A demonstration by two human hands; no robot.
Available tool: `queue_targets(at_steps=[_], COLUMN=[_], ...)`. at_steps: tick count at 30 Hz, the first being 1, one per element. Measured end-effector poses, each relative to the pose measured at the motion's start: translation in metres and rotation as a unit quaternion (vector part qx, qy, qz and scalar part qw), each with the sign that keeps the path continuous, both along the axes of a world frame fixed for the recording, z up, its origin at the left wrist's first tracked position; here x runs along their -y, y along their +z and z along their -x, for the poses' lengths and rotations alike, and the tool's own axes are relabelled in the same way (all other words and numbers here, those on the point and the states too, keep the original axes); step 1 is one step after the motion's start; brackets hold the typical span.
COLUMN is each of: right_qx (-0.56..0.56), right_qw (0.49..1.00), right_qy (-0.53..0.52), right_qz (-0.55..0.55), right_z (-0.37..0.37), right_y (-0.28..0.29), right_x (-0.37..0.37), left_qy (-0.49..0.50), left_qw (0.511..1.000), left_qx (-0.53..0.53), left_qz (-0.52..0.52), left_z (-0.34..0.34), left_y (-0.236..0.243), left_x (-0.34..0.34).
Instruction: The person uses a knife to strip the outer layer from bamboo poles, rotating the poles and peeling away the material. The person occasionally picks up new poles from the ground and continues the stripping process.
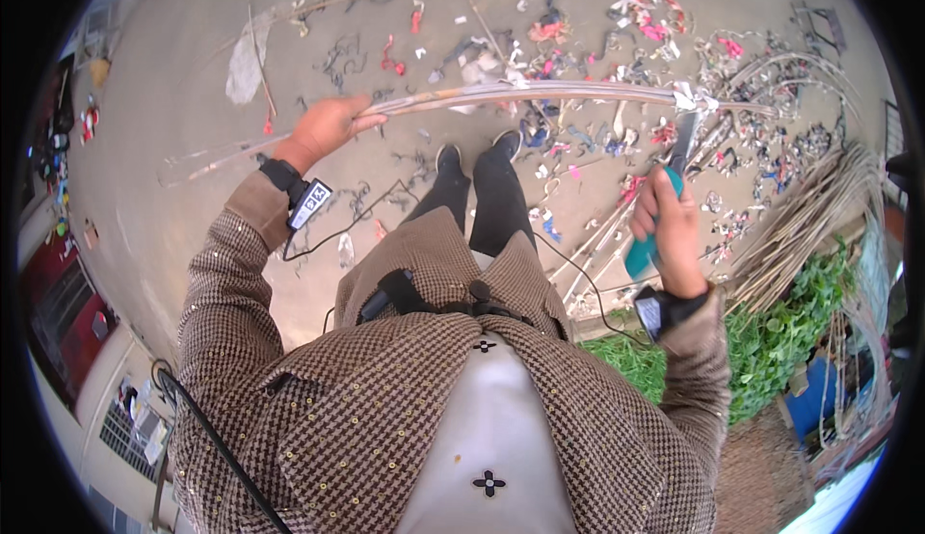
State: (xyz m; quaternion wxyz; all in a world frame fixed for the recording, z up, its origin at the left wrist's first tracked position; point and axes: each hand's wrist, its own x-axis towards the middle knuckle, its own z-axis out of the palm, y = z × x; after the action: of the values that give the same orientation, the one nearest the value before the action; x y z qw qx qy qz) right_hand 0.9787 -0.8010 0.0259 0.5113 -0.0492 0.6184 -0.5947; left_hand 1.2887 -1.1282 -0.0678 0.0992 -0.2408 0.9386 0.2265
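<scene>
A long bundle of thin canes (540, 92) crosses in front of me, bowed slightly upward in the middle. My left hand (332, 132) is closed around it near its left end. White strips of cloth or plastic (696, 99) are wrapped around the bundle toward its right end. In my right hand (670, 221) is a knife (687, 136) with a teal handle, its grey blade pointing up and away from me. The blade's tip lies at the white strips; whether it touches them I cannot tell.
Scraps of red, white and dark cloth (655, 28) litter the concrete floor, thickest at the far right. To the right lie a heap of loose canes (805, 226) and green leafy plants (785, 346). A dark cable (361, 211) runs from my left wrist.
</scene>
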Motion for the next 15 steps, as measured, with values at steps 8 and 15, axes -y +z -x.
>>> queue_targets(at_steps=[8,15], right_qx=[-0.081,0.076], right_qw=[0.956,0.936], right_qy=[-0.270,-0.247], right_qz=[0.086,0.241], right_z=[-0.010,-0.052], right_y=[-0.129,-0.096], right_x=[0.054,0.081], left_qy=[0.005,0.024], left_qw=[0.998,0.998], left_qx=[-0.014,-0.011], left_qz=[-0.061,-0.065], left_z=[-0.018,-0.008], left_y=[0.044,0.095], left_x=[-0.013,-0.043])
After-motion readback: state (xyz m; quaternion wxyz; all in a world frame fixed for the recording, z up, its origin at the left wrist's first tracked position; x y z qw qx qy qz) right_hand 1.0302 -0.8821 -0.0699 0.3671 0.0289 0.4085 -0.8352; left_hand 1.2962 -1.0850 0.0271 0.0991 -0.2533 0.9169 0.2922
